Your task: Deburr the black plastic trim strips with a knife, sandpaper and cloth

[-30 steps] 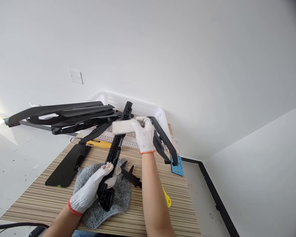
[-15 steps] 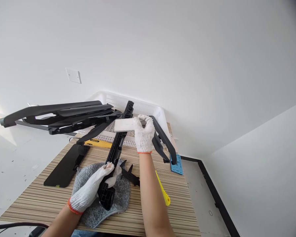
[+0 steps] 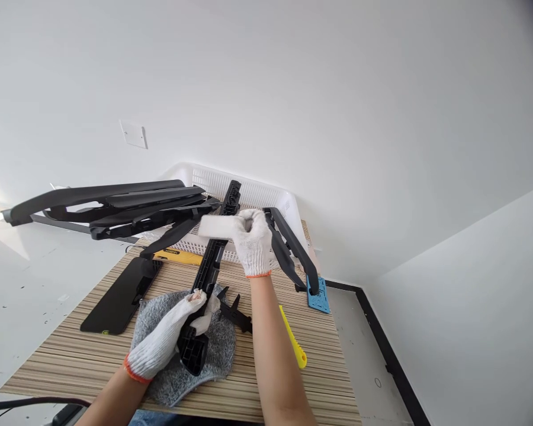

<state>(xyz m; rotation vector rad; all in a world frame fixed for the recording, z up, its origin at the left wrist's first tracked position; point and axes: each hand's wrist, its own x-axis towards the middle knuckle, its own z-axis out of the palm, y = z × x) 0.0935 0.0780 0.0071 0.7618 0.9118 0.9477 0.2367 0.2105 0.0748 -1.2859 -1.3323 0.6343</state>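
Note:
My left hand (image 3: 169, 334), in a white knit glove with an orange cuff, is wrapped round the lower part of a long black plastic trim strip (image 3: 211, 263). The strip slants away from me, its ribbed side up and its far end over the white basket. Under its near end lies a grey cloth (image 3: 220, 355). My right hand (image 3: 253, 239), gloved the same way, pinches one end of a flat white rectangular block (image 3: 217, 226). This block crosses over the strip's upper half; whether they touch I cannot tell.
Several black trim pieces (image 3: 115, 198) jut left from the white basket (image 3: 266, 192); others (image 3: 293, 245) lean out at its right. On the striped table are a black phone-like slab (image 3: 119, 302), black calipers (image 3: 237, 316), a yellow handle (image 3: 295, 343), a yellow tool (image 3: 177, 256) and a blue plate (image 3: 318, 296).
My right hand has shifted slightly left with the white block, which looks a little blurred. My left hand and the black strip have hardly moved.

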